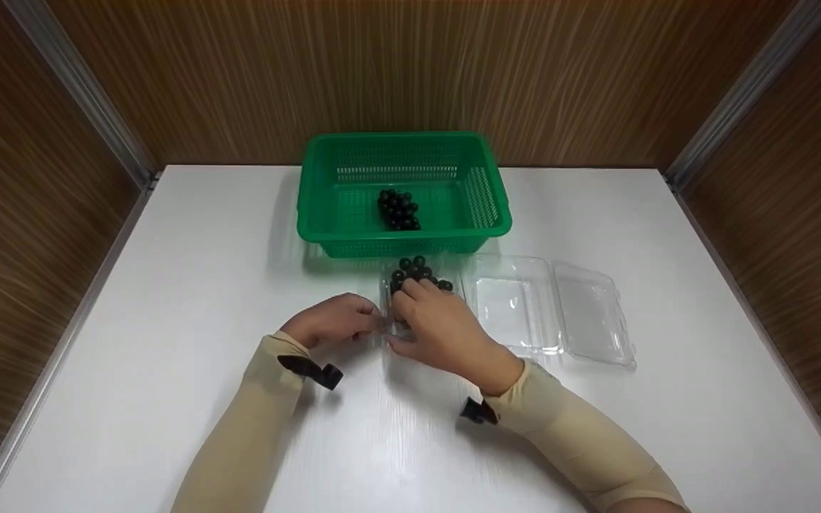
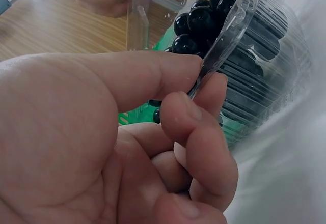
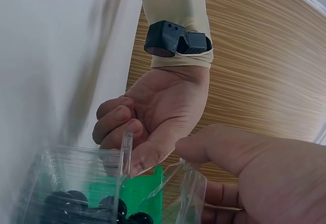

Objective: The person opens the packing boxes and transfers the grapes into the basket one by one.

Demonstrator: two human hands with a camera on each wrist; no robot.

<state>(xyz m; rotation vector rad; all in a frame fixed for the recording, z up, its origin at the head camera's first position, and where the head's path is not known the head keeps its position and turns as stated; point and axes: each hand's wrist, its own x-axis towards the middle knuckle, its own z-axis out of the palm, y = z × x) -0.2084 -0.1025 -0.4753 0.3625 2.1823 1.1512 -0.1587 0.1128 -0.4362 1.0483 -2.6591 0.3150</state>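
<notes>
Dark, shiny grapes lie in a clear plastic container in front of the basket. At its left side, my left hand pinches the container's rim between thumb and fingers, seen closely in the left wrist view. My right hand reaches across the near part of the same container, hiding some grapes. In the right wrist view, its thumb and fingers close on a clear plastic edge; which part of the container this is, I cannot tell.
Behind stands a green basket with another bunch of dark grapes inside. To the right lie an open clear tray and a clear lid. Wood-patterned panels border the white table.
</notes>
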